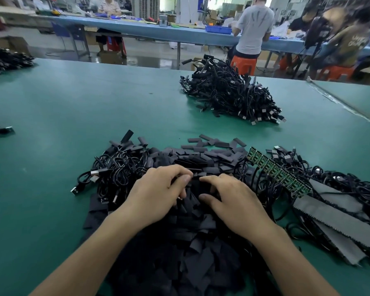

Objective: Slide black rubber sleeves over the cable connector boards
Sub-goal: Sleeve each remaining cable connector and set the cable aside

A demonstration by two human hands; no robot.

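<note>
- Head view; bench is a green table mat (73, 116) with stock in separate heaps.
- Heap of flat black rubber sleeves (190, 242) lies nearest the person, running up between both forearms to the hands; more sleeves are scattered at its far edge.
- Row of small green connector boards (278, 172) sits just right of the heap, laid diagonally, resting on long grey foam strips (333, 214); tangled black cables lie around and under them.
- Loose bundle of black cables with silver USB plugs (113, 169) touches the heap's left side.
- Left hand (158, 193) rests on top of the heap; fingers curled, tips and thumb pinching a small dark piece (190, 177) with a metal glint; sleeve or cable end cannot be told.
- Right hand (233, 201) is just beside it, fingertips almost meeting the left's; fingers bent down into the sleeves, thumb straight; whether it grips anything cannot be told.
- Far pile of black cables (229, 92) lies well apart, toward the bench's back edge.
- Seated people work at a long blue table (137, 28) behind.
</note>
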